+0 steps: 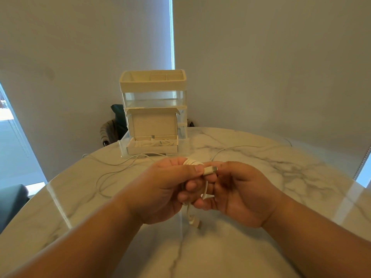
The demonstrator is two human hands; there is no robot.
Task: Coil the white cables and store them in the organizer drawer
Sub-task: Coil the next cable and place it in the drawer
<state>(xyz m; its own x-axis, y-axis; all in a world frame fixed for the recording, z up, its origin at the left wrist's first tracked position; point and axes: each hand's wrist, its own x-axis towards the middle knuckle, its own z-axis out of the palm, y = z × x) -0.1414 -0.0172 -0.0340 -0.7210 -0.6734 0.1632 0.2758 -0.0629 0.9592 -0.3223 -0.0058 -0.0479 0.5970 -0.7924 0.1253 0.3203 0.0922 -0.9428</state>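
My left hand [160,187] grips a coiled white cable [192,163] wound around its fingers, the thumb pressing one plug [210,169] on top. My right hand [239,189] curls its fingers round the same cable from the right. The cable's other plug [196,223] hangs below the hands. Behind them stands the organizer [153,109] with its bottom drawer [152,148] pulled out; an open white box with coiled white cables lies in it. Two more loose white cables lie on the table, one to the left [112,173] and one to the right [241,147].
The round marble table [281,197] fills the lower view, its edge curving close behind the organizer. A dark chair with a cloth [112,127] stands behind the table on the left. Another dark seat [12,203] shows at the far left.
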